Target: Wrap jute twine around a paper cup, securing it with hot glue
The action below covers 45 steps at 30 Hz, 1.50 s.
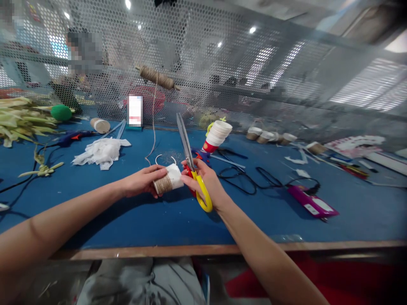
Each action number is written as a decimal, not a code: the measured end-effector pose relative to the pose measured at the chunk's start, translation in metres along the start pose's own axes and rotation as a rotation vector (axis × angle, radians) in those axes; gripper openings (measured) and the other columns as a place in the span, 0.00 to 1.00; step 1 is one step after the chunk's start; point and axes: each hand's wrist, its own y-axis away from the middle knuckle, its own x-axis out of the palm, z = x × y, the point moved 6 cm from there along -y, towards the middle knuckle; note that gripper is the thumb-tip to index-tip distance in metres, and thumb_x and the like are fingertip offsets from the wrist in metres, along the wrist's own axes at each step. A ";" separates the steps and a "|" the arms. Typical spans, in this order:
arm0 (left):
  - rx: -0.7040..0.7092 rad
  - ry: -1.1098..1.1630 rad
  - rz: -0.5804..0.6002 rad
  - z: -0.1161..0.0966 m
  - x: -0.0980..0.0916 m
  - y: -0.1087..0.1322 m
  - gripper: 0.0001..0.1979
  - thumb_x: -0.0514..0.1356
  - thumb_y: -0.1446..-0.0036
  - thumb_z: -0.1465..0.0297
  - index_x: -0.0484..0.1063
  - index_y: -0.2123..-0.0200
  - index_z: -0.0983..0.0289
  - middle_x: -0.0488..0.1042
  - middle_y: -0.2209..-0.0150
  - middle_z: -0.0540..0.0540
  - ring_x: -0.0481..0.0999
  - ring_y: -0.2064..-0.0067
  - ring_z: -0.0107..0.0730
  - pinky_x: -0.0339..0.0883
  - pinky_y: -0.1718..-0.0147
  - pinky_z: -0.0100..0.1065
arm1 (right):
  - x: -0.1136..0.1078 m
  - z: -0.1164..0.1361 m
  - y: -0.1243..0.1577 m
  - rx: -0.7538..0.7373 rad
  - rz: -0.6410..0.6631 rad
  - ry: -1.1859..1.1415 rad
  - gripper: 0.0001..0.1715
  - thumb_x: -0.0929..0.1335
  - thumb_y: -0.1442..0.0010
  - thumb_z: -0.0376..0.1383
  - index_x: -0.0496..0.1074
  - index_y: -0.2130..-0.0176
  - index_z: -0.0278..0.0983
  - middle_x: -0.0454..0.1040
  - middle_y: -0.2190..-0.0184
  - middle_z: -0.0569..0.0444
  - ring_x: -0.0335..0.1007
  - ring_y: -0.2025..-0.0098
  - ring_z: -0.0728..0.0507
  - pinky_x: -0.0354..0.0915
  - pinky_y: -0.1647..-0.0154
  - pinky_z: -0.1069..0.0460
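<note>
Left hand [143, 181] holds twine-wrapped cup [168, 180] just above blue desk [159, 220], fingers clasped round it. Twine covers one end; the white rest is bare. Right hand [203, 180] grasps yellow-handled scissors [187, 148], blades up. Strand [154, 123] from hanging spool [156, 77] looks uncut: wrapping part done, trimming left.

Head camera, looking forward-down over blue table [95, 212], near.
</note>
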 end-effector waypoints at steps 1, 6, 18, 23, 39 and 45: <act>-0.009 -0.059 -0.012 -0.001 0.000 0.001 0.22 0.52 0.47 0.57 0.57 0.54 0.65 0.69 0.71 0.55 0.71 0.75 0.29 0.65 0.78 0.31 | 0.000 0.000 0.000 0.005 -0.004 0.000 0.26 0.74 0.66 0.32 0.64 0.65 0.38 0.66 0.78 0.62 0.60 0.77 0.54 0.58 0.74 0.56; 0.113 -0.917 -0.328 -0.025 -0.013 0.011 0.35 0.49 0.50 0.50 0.51 0.45 0.66 0.70 0.70 0.57 0.73 0.71 0.39 0.65 0.72 0.38 | -0.005 0.002 0.002 0.020 -0.078 0.032 0.25 0.73 0.65 0.32 0.63 0.64 0.38 0.65 0.79 0.63 0.58 0.79 0.54 0.56 0.77 0.56; 0.438 -1.387 -0.270 -0.023 0.022 0.005 0.40 0.54 0.54 0.50 0.52 0.45 0.72 0.69 0.56 0.66 0.70 0.57 0.47 0.64 0.60 0.43 | 0.011 0.001 0.003 -0.032 0.026 0.064 0.23 0.72 0.61 0.35 0.63 0.63 0.39 0.63 0.78 0.62 0.59 0.78 0.54 0.58 0.76 0.56; 0.387 -1.024 -0.349 -0.027 0.003 0.008 0.34 0.57 0.55 0.54 0.56 0.48 0.67 0.69 0.56 0.62 0.71 0.58 0.42 0.64 0.61 0.39 | 0.000 0.008 0.002 -0.089 -0.022 0.218 0.23 0.69 0.55 0.41 0.62 0.59 0.39 0.61 0.77 0.61 0.56 0.78 0.53 0.59 0.76 0.54; 0.310 -0.385 -0.391 -0.033 -0.025 0.009 0.25 0.55 0.51 0.56 0.60 0.56 0.69 0.67 0.67 0.56 0.67 0.69 0.29 0.62 0.73 0.29 | -0.012 -0.001 -0.001 -0.164 0.056 0.796 0.39 0.73 0.63 0.45 0.58 0.53 0.39 0.65 0.60 0.49 0.62 0.61 0.41 0.60 0.57 0.44; 0.286 -0.226 -0.223 -0.028 -0.018 0.006 0.24 0.55 0.51 0.56 0.60 0.58 0.69 0.67 0.68 0.55 0.67 0.71 0.29 0.63 0.73 0.30 | -0.019 -0.001 -0.005 -0.141 -0.083 0.597 0.28 0.69 0.56 0.46 0.60 0.57 0.37 0.66 0.72 0.55 0.63 0.70 0.47 0.62 0.65 0.49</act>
